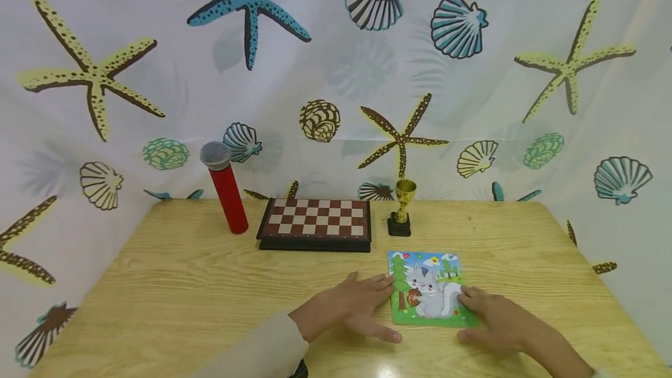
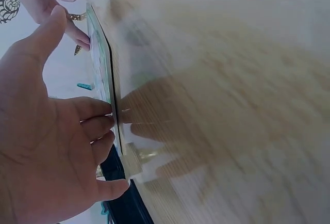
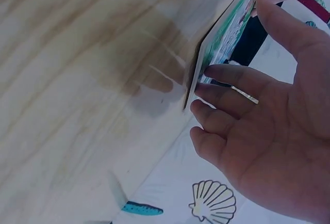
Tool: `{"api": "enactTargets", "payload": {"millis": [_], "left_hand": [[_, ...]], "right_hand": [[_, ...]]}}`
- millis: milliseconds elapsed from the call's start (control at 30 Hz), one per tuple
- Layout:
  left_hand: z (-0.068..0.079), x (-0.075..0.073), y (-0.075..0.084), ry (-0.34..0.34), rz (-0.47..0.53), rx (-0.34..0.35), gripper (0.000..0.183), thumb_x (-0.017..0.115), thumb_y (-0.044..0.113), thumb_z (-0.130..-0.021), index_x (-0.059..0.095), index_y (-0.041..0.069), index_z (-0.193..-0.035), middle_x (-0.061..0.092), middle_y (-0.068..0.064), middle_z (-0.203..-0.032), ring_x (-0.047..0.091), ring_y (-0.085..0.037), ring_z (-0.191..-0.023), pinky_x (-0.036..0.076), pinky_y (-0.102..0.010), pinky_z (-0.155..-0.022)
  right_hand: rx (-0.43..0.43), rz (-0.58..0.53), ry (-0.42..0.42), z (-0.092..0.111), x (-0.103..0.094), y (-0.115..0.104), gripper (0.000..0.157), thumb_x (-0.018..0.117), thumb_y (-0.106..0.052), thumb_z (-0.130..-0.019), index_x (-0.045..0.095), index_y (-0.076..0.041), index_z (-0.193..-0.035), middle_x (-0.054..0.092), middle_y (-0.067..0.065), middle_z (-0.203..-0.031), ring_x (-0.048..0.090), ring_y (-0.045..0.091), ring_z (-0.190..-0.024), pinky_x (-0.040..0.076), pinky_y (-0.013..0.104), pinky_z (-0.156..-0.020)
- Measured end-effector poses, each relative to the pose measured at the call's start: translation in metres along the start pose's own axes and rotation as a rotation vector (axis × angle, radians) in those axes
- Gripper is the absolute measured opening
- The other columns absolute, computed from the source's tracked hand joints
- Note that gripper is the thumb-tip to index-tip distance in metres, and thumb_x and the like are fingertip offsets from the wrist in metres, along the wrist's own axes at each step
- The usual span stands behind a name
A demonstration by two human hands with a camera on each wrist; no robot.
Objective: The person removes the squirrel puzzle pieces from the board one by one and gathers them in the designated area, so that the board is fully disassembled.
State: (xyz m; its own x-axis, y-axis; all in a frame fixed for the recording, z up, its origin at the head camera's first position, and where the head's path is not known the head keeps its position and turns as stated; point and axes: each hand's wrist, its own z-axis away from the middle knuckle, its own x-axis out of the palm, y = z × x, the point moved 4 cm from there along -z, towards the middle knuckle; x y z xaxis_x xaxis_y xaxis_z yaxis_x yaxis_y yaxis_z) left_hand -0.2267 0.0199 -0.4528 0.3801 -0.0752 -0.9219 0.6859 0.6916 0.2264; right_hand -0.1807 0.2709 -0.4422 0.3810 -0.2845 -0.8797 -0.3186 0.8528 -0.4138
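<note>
A flat square picture puzzle board (image 1: 427, 290) with a grey squirrel holding an acorn lies on the wooden table. My left hand (image 1: 362, 305) is at its left edge, fingers fairly straight and fingertips touching the side. At the opposite edge, my right hand (image 1: 499, 319) rests its fingertips on the board's right side, thumb apart near the front corner. In the left wrist view the left hand (image 2: 62, 141) shows its palm, with fingertips against the thin board edge (image 2: 111, 74). The right wrist view has the right hand's (image 3: 263, 115) fingertips at the board (image 3: 227, 35).
Behind the board stands a small gold trophy cup (image 1: 403, 206) on a black base. A brown-and-white checkered chess box (image 1: 317, 223) lies left of it. Further left stands a red microphone (image 1: 227, 191) with a silver head. A curtain with shells and starfish (image 1: 336, 63) hangs behind the table (image 1: 210, 302).
</note>
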Motion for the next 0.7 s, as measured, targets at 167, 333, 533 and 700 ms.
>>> {"api": "enactTargets", "payload": {"millis": [167, 333, 533, 700], "left_hand": [[0.016, 0.003, -0.006, 0.007, -0.005, -0.007, 0.093, 0.044, 0.077, -0.081, 0.026, 0.018, -0.151, 0.020, 0.003, -0.159, 0.019, -0.016, -0.147, 0.021, -0.059, -0.113], [0.031, 0.005, -0.012, 0.018, -0.004, -0.022, 0.093, 0.044, 0.077, -0.081, 0.028, 0.017, -0.150, 0.021, 0.003, -0.159, 0.021, -0.015, -0.147, 0.022, -0.059, -0.113], [0.049, 0.008, -0.026, -0.001, 0.035, -0.053, 0.094, 0.045, 0.078, -0.080, 0.029, 0.018, -0.150, 0.021, 0.004, -0.159, 0.021, -0.016, -0.147, 0.021, -0.059, -0.113], [0.064, 0.008, -0.042, -0.012, 0.078, -0.091, 0.094, 0.046, 0.078, -0.079, 0.031, 0.018, -0.150, 0.022, 0.004, -0.159, 0.021, -0.018, -0.147, 0.020, -0.061, -0.113]], "right_hand": [[-0.041, 0.041, -0.004, -0.005, 0.001, -0.014, 0.080, 0.062, -0.057, -0.083, 0.049, 0.002, -0.136, 0.043, 0.026, -0.143, 0.042, 0.049, -0.129, 0.036, 0.061, -0.101], [-0.064, 0.066, 0.000, -0.010, 0.005, -0.026, 0.077, 0.063, -0.055, -0.083, 0.051, 0.001, -0.134, 0.044, 0.024, -0.143, 0.043, 0.047, -0.129, 0.036, 0.060, -0.102], [-0.092, 0.087, -0.028, -0.019, 0.010, -0.044, 0.075, 0.063, -0.054, -0.084, 0.050, -0.002, -0.136, 0.044, 0.021, -0.144, 0.043, 0.043, -0.131, 0.036, 0.058, -0.103], [-0.111, 0.117, -0.051, -0.030, 0.012, -0.062, 0.071, 0.062, -0.053, -0.086, 0.049, -0.005, -0.138, 0.043, 0.018, -0.146, 0.042, 0.038, -0.134, 0.036, 0.055, -0.106]]}}
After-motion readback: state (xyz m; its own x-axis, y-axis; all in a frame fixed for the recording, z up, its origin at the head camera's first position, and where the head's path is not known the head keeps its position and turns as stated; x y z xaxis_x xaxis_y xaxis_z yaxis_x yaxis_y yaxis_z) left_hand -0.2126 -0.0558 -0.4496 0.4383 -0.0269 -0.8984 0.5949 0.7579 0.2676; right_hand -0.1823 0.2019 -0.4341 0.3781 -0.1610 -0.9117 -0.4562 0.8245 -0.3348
